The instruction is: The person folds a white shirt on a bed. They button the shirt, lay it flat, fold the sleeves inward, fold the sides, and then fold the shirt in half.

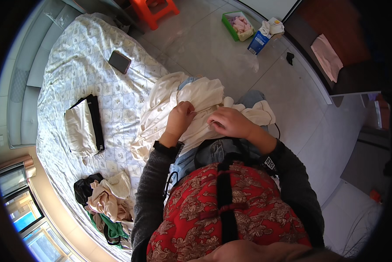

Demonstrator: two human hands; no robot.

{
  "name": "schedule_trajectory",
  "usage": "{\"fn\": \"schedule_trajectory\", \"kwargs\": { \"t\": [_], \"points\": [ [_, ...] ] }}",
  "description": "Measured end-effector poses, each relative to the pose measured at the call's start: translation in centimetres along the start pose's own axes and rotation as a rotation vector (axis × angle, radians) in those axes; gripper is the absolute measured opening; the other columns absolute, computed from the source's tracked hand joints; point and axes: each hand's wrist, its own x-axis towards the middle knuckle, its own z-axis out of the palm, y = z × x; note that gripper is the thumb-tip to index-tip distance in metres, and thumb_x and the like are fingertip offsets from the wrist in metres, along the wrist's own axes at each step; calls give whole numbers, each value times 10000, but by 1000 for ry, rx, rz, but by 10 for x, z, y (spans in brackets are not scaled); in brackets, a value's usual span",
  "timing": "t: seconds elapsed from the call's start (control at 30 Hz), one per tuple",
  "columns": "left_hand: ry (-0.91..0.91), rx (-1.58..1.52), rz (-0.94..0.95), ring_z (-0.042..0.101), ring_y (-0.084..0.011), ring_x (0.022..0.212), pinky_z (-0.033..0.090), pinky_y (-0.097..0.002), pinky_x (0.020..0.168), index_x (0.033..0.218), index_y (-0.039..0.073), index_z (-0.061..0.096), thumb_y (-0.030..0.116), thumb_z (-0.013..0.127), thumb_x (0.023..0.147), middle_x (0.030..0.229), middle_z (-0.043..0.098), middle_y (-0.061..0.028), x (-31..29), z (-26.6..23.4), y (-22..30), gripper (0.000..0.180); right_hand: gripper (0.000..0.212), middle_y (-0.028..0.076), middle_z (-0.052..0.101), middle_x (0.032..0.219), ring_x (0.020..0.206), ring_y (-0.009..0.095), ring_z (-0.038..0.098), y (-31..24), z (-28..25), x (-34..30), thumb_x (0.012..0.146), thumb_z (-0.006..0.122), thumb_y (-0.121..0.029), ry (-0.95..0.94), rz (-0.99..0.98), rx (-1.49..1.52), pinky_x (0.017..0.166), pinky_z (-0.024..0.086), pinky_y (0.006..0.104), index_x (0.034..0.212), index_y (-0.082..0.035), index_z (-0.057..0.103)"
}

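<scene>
A cream-white garment (161, 102) lies spread in loose folds over my lap and onto the edge of the bed. My left hand (181, 116) is closed in a pinch on its cloth near the middle. Just to the right, my right hand (229, 122) has its fingers curled and pressed together on the same garment. A small gap separates the two hands. One part of the garment hangs past my right hand over my knee. What exactly sits between the fingertips is too small to make out.
On the patterned bedsheet (126, 100) lie a phone (119, 62), folded white and black clothes (82, 129) and a heap of loose clothes (106, 201). Across the tiled floor stand an orange stool (154, 12), a green box of pink cloth (238, 27) and a blue carton (259, 42).
</scene>
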Motion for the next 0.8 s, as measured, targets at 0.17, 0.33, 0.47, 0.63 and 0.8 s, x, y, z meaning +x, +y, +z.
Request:
{"fn": "schedule_trajectory", "kwargs": {
  "t": [0.17, 0.33, 0.47, 0.63, 0.8],
  "points": [
    [3, -376, -53, 639, -207, 661, 512, -295, 630, 900, 17, 653, 57, 768, 734, 762, 654, -102, -14, -8, 39, 206, 120, 86, 627, 860, 808, 287, 630, -24, -8, 6, 820, 676, -101, -7, 56, 126, 686, 509, 358, 919, -83, 610],
    [-53, -774, -312, 625, -92, 799, 494, -217, 743, 990, -13, 621, 26, 659, 901, 866, 677, -33, -23, -9, 59, 105, 106, 100, 633, 845, 763, 286, 638, -34, -14, 2, 841, 676, -88, 187, -17, 121, 637, 505, 346, 917, -72, 605],
    [127, -761, -252, 673, -104, 769, 515, -237, 679, 947, -3, 613, 43, 668, 892, 810, 686, -47, -28, 1, 65, 90, 96, 120, 640, 823, 739, 293, 643, -32, -12, -7, 858, 662, -78, 89, 196, 238, 659, 499, 342, 927, -53, 600],
    [126, -730, -175, 693, -126, 780, 527, -237, 691, 971, 3, 552, 31, 619, 922, 822, 663, -44, -34, 3, 65, 87, 105, 104, 638, 831, 746, 271, 637, -27, -2, -12, 867, 658, -72, 29, 386, 411, 694, 492, 317, 957, -46, 611],
    [-15, -860, -245, 681, -103, 793, 515, -225, 673, 978, -4, 538, 28, 608, 929, 816, 625, -27, -37, 6, 62, 91, 100, 75, 642, 874, 783, 196, 637, -24, -9, -20, 867, 656, -42, 14, 260, 179, 714, 485, 272, 966, -49, 650]
  ]
}}
